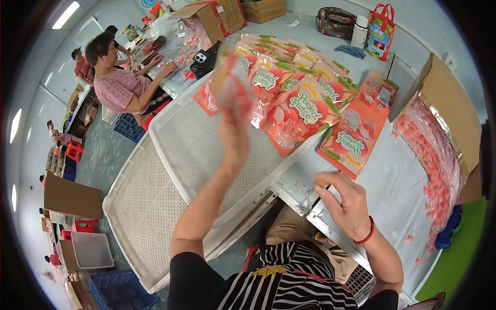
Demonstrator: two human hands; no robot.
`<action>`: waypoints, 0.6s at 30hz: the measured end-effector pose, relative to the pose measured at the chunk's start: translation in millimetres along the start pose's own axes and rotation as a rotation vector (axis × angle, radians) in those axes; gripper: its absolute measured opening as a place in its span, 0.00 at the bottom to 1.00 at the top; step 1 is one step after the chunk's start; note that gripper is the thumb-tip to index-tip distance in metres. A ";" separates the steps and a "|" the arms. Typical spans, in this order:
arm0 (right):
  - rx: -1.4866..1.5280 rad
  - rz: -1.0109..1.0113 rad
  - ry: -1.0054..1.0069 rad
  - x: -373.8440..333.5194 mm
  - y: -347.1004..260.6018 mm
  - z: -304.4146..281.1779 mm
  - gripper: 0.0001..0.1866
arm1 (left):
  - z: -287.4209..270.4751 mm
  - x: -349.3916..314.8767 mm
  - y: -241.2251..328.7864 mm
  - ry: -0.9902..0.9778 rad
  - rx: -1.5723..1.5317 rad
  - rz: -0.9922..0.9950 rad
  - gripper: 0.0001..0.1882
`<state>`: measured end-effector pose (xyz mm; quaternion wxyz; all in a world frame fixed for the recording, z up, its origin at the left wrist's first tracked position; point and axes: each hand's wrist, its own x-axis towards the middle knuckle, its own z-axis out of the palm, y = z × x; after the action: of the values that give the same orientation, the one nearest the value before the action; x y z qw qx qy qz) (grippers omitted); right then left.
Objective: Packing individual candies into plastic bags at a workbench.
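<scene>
My left hand (pixel 233 135) is raised over the white perforated tray (pixel 196 139) and grips a blurred orange-pink snack pouch (pixel 230 82). Beyond it, several filled pouches (pixel 297 111) of the same kind lie overlapped in rows on the tray's far end. My right hand (pixel 347 202) rests low on the steel table (pixel 392 191) near its front edge, fingers curled, with nothing visibly in it; a red bead bracelet circles the wrist. A flat pouch (pixel 352 142) lies just beyond that hand.
A cardboard box lined with plastic and holding small pink wrapped sweets (pixel 439 155) stands at the right. A second white tray (pixel 139 206) sits lower left. Another person (pixel 121 85) works at a far table. A blue crate (pixel 119 292) and a colourful bag (pixel 380 26) stand around.
</scene>
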<state>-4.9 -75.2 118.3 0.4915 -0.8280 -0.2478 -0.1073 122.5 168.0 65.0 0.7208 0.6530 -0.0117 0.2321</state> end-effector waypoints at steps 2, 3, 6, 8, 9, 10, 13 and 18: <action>-0.012 0.072 -0.056 -19.0 20.3 -0.9 0.08 | -47.0 36.7 -38.3 0.181 0.355 0.327 0.20; 0.022 0.221 -0.035 -29.9 30.0 -1.9 0.08 | -54.0 48.5 -55.2 0.171 0.346 0.323 0.20; 0.058 0.389 -0.019 -49.1 45.1 2.1 0.08 | -67.2 79.3 -94.5 0.372 0.768 0.242 0.26; 0.046 0.415 -0.027 -54.6 48.9 6.9 0.08 | -49.3 79.9 -122.4 0.340 0.968 0.353 0.30; 0.043 0.417 -0.024 -58.1 51.2 7.8 0.08 | -35.6 78.7 -128.4 0.301 1.168 0.463 0.34; 0.027 0.414 -0.026 -62.2 53.6 8.7 0.08 | -30.4 80.5 -130.5 0.215 1.067 0.396 0.44; -0.011 0.431 -0.005 -80.4 62.1 6.6 0.07 | -32.4 86.5 -132.6 0.181 1.370 0.268 0.44; -0.033 0.649 0.111 -130.2 76.6 -5.6 0.08 | -17.6 103.9 -155.3 0.335 1.248 0.117 0.32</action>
<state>-76.3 -150.0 8.0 0.4994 -0.8644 0.0579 0.0061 264.5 211.7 -49.7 0.1839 0.9025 0.2024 0.3326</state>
